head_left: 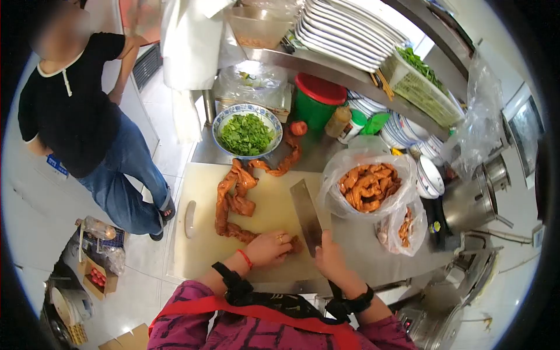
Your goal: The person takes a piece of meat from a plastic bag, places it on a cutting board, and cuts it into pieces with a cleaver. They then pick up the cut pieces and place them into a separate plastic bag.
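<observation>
On the table [373,245], a pale cutting board [204,245] carries a long strip of cooked intestine [230,204], orange-brown, wrinkled, glossy. Its long axis runs away from the person, curling up toward a blue-rimmed bowl of greens [247,134]; near end sits under the left hand [269,246]. Left hand closed down on that end, fingers curled, pinning it to the board; ring and red wrist string visible. Right hand [328,259] wrapped around the handle of a cleaver [306,214]; the flat steel blade, rectangular, points away and slightly left, edge just right of the left hand's fingers, at the strip's end. Left hand is the one on the strip; the uncut length lies ahead and left of both hands.

Right of the board: clear plastic bag [367,186] full of cut pieces, same colour, with a smaller bag [403,228] beside it. Farther back: green bucket with red lid [318,99], stacked white plates [350,32] on a steel shelf, a basket of greens [423,84]. Another person [87,128] in black top and jeans stands on the floor at left, well apart.
</observation>
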{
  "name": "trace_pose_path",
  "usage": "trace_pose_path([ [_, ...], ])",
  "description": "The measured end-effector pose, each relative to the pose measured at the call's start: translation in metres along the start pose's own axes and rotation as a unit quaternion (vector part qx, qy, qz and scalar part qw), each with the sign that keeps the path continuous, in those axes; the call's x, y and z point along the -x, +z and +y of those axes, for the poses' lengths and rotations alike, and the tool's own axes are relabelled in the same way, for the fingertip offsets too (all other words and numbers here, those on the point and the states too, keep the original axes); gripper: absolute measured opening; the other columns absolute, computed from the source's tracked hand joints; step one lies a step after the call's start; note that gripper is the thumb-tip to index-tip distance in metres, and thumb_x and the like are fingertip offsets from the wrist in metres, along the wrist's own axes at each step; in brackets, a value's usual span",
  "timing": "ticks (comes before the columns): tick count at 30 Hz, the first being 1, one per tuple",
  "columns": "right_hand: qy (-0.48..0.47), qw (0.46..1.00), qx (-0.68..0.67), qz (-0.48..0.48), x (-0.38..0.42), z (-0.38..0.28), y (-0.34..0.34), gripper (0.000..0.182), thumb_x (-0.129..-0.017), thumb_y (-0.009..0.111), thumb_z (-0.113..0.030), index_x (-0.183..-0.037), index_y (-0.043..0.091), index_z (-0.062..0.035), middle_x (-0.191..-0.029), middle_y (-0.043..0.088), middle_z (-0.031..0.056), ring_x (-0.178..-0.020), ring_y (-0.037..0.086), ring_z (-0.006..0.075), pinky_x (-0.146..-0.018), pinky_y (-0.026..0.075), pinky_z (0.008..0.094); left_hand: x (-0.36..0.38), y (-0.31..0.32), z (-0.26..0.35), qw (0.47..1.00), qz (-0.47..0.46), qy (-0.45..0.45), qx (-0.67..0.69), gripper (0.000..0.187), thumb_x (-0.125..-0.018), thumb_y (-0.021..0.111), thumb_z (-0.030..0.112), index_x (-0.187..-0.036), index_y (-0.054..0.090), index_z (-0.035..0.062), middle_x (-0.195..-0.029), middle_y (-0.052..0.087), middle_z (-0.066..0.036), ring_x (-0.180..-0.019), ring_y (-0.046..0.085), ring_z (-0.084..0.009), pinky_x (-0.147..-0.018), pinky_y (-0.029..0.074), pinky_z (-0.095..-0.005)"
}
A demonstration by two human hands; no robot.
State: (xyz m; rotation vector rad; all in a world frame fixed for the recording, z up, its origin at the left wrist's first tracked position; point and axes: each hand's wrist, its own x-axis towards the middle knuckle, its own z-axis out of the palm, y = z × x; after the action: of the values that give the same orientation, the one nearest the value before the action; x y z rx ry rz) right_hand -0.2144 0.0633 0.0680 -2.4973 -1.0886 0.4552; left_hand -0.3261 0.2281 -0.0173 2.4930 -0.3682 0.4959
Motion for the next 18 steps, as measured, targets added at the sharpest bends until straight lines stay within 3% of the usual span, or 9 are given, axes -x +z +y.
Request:
trace_pose_path([
  [2, 0.005, 0.999, 0.023, -0.047, 0.016, -0.019, -0.019, 0.025, -0.082, 0.051, -0.008, -0.099, 0.036, 0.0015, -0.071, 0.055, 0.028, -0.069, 0.054, 0.0472, -0.062, 0.041, 0.0539, -0.001, 0.005, -0.01, 0.995, -0.094, -0.017, -0.01, 0.029, -0.07, 0.06, 0.017, -0.096, 0.055, 0.0054, -0.098, 0.05, -0.01, -0.1, 0.048, -0.028, -0.086, 0.043, -0.0375],
  [3, 0.005, 0.994, 0.045, -0.095, 0.018, -0.023, -0.023, 0.026, -0.081, 0.051, -0.008, -0.099, 0.036, 0.0018, -0.071, 0.056, 0.0283, -0.07, 0.055, 0.0471, -0.063, 0.041, 0.0542, -0.003, 0.006, -0.012, 0.995, -0.095, -0.013, -0.008, 0.029, -0.07, 0.06, 0.017, -0.096, 0.055, 0.0054, -0.098, 0.05, -0.01, -0.1, 0.048, -0.028, -0.086, 0.043, -0.0375],
  [10, 0.001, 0.994, 0.021, -0.111, 0.006, -0.012, 0.009, 0.024, -0.076, 0.044, 0.002, -0.098, 0.035, 0.0026, -0.072, 0.055, 0.0318, -0.07, 0.055, 0.0488, -0.063, 0.041, 0.0562, -0.002, 0.015, -0.022, 0.996, -0.083, -0.008, 0.043, 0.029, -0.07, 0.06, 0.016, -0.096, 0.054, 0.0045, -0.098, 0.051, -0.01, -0.101, 0.047, -0.0283, -0.087, 0.043, -0.0372],
  [15, -0.006, 0.998, -0.043, 0.038, -0.025, -0.011, 0.039, 0.025, -0.079, 0.045, 0.0, -0.101, 0.034, 0.0021, -0.073, 0.056, 0.0306, -0.072, 0.055, 0.0476, -0.063, 0.041, 0.0544, 0.0, 0.012, -0.018, 0.994, -0.101, -0.003, 0.04, 0.027, -0.072, 0.059, 0.016, -0.096, 0.054, 0.0055, -0.1, 0.051, -0.01, -0.099, 0.049, -0.0283, -0.086, 0.044, -0.0368],
  [18, -0.034, 0.994, -0.034, 0.099, -0.017, 0.0, 0.036, 0.027, -0.081, 0.045, -0.003, -0.105, 0.034, 0.002, -0.075, 0.056, 0.0305, -0.072, 0.055, 0.0473, -0.064, 0.042, 0.0538, 0.002, 0.02, -0.021, 0.999, -0.035, 0.005, 0.02, 0.024, -0.074, 0.059, 0.017, -0.096, 0.055, 0.0065, -0.097, 0.052, -0.009, -0.097, 0.05, -0.0275, -0.083, 0.045, -0.0361],
])
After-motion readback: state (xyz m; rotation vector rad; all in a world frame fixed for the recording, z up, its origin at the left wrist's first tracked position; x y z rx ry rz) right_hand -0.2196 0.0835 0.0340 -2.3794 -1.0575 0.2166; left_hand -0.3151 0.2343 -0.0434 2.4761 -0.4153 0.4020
